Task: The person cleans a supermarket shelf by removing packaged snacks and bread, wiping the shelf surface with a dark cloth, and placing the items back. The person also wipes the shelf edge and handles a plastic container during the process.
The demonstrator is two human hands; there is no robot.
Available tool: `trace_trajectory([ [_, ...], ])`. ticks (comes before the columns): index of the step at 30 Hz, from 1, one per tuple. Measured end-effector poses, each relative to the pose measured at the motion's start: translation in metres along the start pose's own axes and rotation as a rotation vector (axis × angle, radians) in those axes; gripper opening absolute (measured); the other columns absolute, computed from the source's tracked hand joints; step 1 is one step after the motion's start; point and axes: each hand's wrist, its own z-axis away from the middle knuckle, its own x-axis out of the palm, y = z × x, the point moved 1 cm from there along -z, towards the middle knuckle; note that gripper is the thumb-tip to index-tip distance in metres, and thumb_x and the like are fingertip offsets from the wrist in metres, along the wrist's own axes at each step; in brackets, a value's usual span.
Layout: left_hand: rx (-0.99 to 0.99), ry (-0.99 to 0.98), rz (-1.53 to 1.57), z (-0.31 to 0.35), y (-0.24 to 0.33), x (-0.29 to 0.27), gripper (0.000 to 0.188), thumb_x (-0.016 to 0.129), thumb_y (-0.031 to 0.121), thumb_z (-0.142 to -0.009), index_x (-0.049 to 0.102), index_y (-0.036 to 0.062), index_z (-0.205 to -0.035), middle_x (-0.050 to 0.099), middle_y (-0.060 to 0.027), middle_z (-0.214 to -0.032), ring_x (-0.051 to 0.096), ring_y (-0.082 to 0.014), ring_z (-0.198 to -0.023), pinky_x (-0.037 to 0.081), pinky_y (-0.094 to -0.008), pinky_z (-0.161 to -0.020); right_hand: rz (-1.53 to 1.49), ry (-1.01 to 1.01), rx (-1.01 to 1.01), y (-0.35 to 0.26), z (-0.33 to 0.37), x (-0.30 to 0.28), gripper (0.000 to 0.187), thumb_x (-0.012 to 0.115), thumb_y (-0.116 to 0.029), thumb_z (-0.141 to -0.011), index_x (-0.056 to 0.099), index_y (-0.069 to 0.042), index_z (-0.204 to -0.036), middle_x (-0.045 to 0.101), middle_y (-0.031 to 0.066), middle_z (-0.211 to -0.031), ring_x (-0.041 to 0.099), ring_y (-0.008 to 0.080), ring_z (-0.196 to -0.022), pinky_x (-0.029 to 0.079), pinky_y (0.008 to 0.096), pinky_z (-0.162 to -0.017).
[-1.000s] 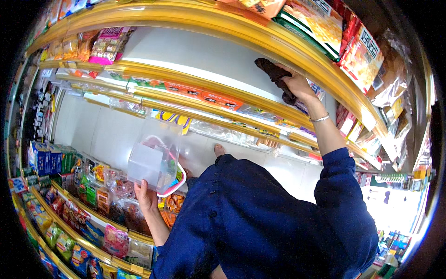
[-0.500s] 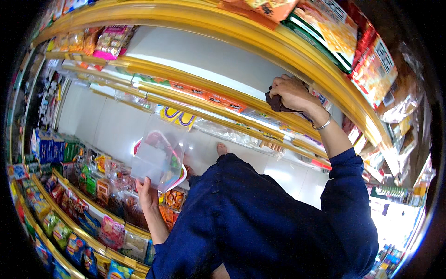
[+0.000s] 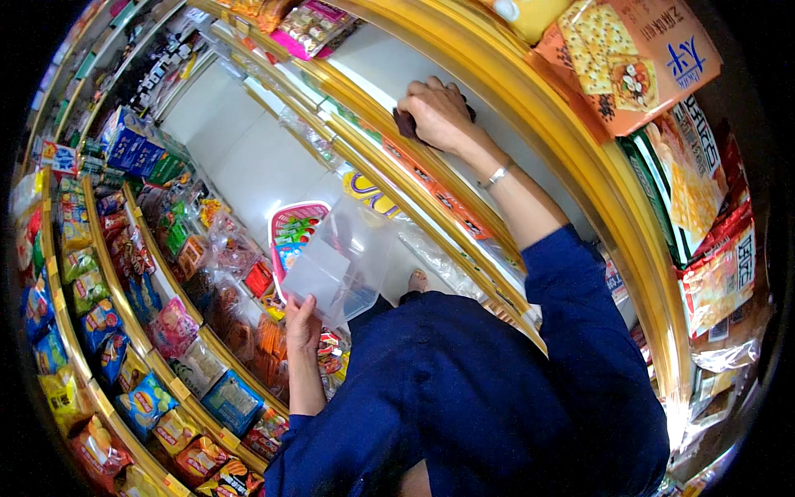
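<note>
My right hand (image 3: 437, 114) is closed over a bunched dark brown cloth (image 3: 406, 126), pressed onto a pale shelf board (image 3: 373, 65) with a yellow front edge. Part of the cloth is hidden under my palm and fingers. On that same shelf, a pink-edged snack packet (image 3: 313, 30) lies to the left of the hand. Lower down, my left hand (image 3: 303, 325) grips a clear plastic box (image 3: 352, 248) by its near corner, thumb on the outside. The box is tilted, and I can see no contents in it.
Below the box, a pink basket (image 3: 286, 214) holds colourful packets. Snack bags (image 3: 149, 402) fill the shelves on the left. Cracker packs (image 3: 629, 62) crowd the upper right shelf, close above my right arm. Blue boxes (image 3: 131, 142) are stacked at the far left.
My right hand and the cloth have slid left along the shelf, closer to the pink-edged packet. The view has turned, showing more of the basket. My left hand still holds the box.
</note>
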Motion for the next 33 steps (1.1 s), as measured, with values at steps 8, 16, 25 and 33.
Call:
trace_trajectory([
  [8, 0.033, -0.054, -0.053, -0.033, 0.026, 0.016, 0.070, 0.075, 0.017, -0.070, 0.038, 0.0041, -0.128, 0.052, -0.0070, -0.117, 0.052, -0.0225, -0.107, 0.043, -0.0358, -0.090, -0.404, 0.025, 0.028, 0.026, 0.005, 0.018, 0.043, 0.051, 0.007, -0.070, 0.064, -0.013, -0.106, 0.051, 0.0096, -0.118, 0.044, 0.0297, -0.111, 0.035, 0.0357, -0.096],
  [16, 0.028, -0.236, -0.309, -0.124, 0.081, 0.035, 0.069, 0.075, 0.011, -0.069, 0.039, 0.0028, -0.127, 0.052, -0.0074, -0.117, 0.050, -0.0205, -0.108, 0.040, -0.0345, -0.094, 0.000, 0.046, -0.079, 0.011, -0.069, 0.023, 0.048, 0.049, 0.006, -0.071, 0.062, -0.017, -0.111, 0.048, 0.0078, -0.122, 0.042, 0.0281, -0.115, 0.035, 0.0390, -0.094],
  [25, 0.039, -0.365, -0.384, -0.194, 0.145, 0.054, 0.075, 0.078, 0.019, -0.065, 0.040, 0.0022, -0.127, 0.053, -0.0083, -0.117, 0.049, -0.0210, -0.109, 0.037, -0.0340, -0.095, 0.120, 0.053, 0.131, -0.014, -0.140, 0.036, 0.048, 0.047, 0.002, -0.072, 0.059, -0.016, -0.115, 0.049, 0.0083, -0.120, 0.045, 0.0282, -0.111, 0.039, 0.0410, -0.089],
  [33, 0.020, -0.355, -0.283, -0.208, 0.145, 0.040, 0.064, 0.074, 0.007, -0.069, 0.043, 0.0029, -0.125, 0.055, -0.0064, -0.114, 0.051, -0.0171, -0.106, 0.038, -0.0321, -0.095, 0.088, 0.142, 0.267, -0.034, -0.087, -0.002, 0.040, 0.048, -0.006, -0.074, 0.057, -0.007, -0.112, 0.052, 0.0131, -0.116, 0.047, 0.0337, -0.108, 0.038, 0.0418, -0.093],
])
